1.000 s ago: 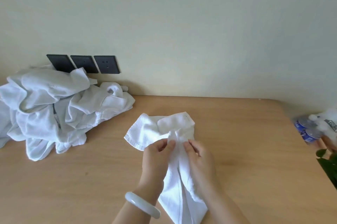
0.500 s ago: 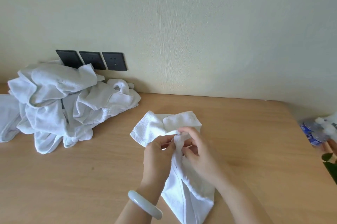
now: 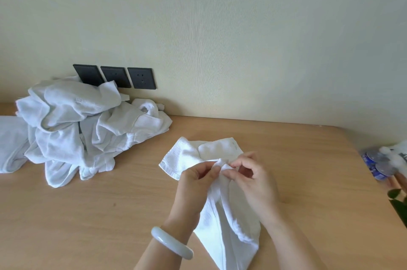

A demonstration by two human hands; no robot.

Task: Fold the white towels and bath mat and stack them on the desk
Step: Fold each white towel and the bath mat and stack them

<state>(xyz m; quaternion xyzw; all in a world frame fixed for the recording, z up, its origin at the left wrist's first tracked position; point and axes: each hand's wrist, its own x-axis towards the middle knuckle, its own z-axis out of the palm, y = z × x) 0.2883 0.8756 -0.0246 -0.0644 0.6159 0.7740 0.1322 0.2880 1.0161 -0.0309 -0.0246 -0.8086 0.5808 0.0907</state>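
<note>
Both: left hand (image 3: 193,184) and right hand (image 3: 253,184) are pinching the towel (image 3: 191,155) at a bunched edge.
Place: towel is lying mid desk (image 3: 110,225), trailing toward the person.
Handling: light, limp, likely sagging; corners are offering the best hold.

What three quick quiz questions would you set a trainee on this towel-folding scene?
1. True or false: the small white terry towel lies neatly folded on the light wooden desk.
2. The crumpled pile of white towels sits: A) left of the hands, B) right of them, C) on the floor.
3. What are the left hand and right hand doing?
Key: 1 false; 2 A; 3 both pinch the towel's bunched middle.
</note>
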